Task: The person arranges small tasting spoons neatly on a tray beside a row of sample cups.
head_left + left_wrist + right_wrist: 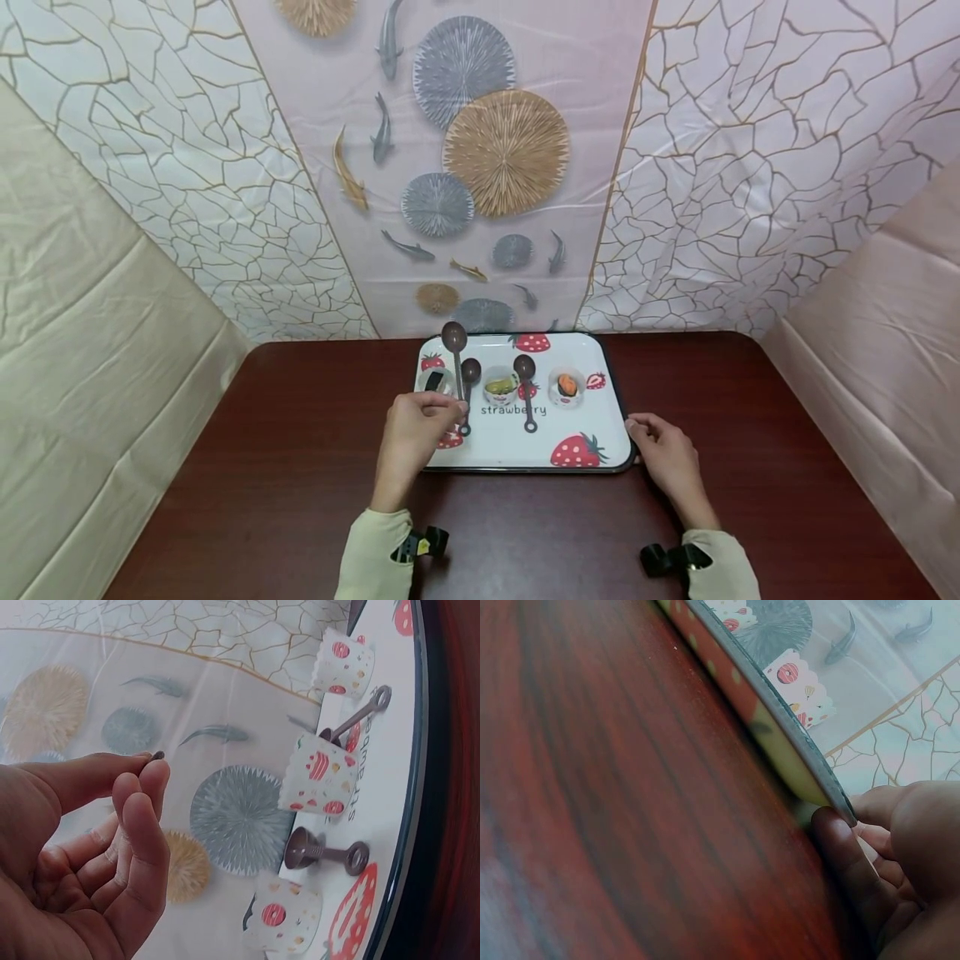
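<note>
My left hand [415, 427] pinches the handle end of a dark brown spoon [453, 337], bowl upward, over the left part of a white strawberry-print tray [502, 454]. Only a dark tip of that handle [158, 756] shows between thumb and finger in the left wrist view. At the tray's right edge my right hand [666, 458] grips the rim, thumb and fingers on either side of it. Two more brown spoons, a left one [471, 371] and a right one [525, 367], lie between three small paper cups.
The left cup [289, 919] holds a black-and-white piece, partly hidden in the head view. Green food [500, 387] fills the middle cup, and an orange-topped piece [567, 385] sits in the right cup. Dark red table [300, 450] surrounds the tray; patterned cloth [480, 275] hangs behind.
</note>
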{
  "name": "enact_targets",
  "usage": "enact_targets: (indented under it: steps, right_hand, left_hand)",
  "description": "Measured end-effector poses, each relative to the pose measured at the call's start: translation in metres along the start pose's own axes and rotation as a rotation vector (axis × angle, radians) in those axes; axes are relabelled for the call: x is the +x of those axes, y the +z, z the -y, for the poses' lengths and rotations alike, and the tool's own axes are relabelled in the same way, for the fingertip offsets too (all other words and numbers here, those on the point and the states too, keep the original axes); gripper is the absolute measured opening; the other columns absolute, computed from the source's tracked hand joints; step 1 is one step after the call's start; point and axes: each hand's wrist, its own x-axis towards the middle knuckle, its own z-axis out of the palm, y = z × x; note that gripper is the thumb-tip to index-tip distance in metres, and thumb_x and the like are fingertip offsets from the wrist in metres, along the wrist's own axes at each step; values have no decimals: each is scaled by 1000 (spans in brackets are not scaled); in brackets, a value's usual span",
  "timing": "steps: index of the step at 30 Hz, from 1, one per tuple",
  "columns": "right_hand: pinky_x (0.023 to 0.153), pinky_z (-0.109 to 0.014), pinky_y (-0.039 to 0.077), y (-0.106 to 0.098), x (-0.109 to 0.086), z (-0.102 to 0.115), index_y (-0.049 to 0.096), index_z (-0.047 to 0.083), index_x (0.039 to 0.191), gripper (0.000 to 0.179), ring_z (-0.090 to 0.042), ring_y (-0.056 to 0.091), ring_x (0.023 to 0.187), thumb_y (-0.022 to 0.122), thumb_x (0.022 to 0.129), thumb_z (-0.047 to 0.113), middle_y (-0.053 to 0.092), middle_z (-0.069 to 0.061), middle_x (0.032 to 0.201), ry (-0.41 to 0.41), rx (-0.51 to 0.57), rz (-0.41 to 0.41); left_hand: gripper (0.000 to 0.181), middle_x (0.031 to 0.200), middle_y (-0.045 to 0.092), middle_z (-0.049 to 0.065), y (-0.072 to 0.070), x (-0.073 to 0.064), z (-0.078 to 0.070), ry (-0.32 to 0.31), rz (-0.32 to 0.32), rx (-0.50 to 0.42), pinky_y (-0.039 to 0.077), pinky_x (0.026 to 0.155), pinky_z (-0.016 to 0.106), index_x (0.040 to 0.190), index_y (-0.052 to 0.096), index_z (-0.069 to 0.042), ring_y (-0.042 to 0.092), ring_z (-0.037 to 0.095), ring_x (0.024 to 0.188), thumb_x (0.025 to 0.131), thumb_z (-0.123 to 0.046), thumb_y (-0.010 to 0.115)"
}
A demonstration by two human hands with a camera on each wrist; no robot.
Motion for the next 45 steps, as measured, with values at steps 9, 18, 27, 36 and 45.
enact_targets:
  steps: [9,18,27,36,45]
  right_hand:
    - [75,-35,44,-1,1,-1,71,7,133,40,-13,68,68,58,110,37,73,-5,90,-7,-4,-7]
    - [77,-36,46,3,0,-2,70,7,133,41,-13,68,67,57,110,37,74,-5,92,13,8,-5]
    - [77,-36,44,4,0,0,70,6,133,40,-12,68,67,57,110,35,74,-6,92,8,0,-6]
    - [77,-35,47,0,1,1,69,5,134,42,-12,69,68,58,110,37,75,-11,103,7,4,-6]
    - [78,-39,49,0,1,-3,69,7,136,43,-12,70,68,55,111,39,76,-9,101,-15,-8,1]
  left_hand:
    - [9,71,74,2,19,1,0,23,19,-51,50,54,24,89,82,-7,66,17,60,92,-16,80]
    - [13,76,77,5,35,4,0,50,45,-35,55,58,28,89,82,-10,69,17,62,95,-22,79]
    - [11,76,77,2,51,4,2,57,63,-56,55,58,30,92,81,-7,72,23,63,94,-18,80]
    - [12,77,78,4,79,4,-3,44,107,-160,62,70,53,90,81,-5,76,28,66,93,-17,82]
    - [10,80,78,10,101,8,-4,20,138,-230,64,65,34,95,80,0,78,37,81,95,-10,79]
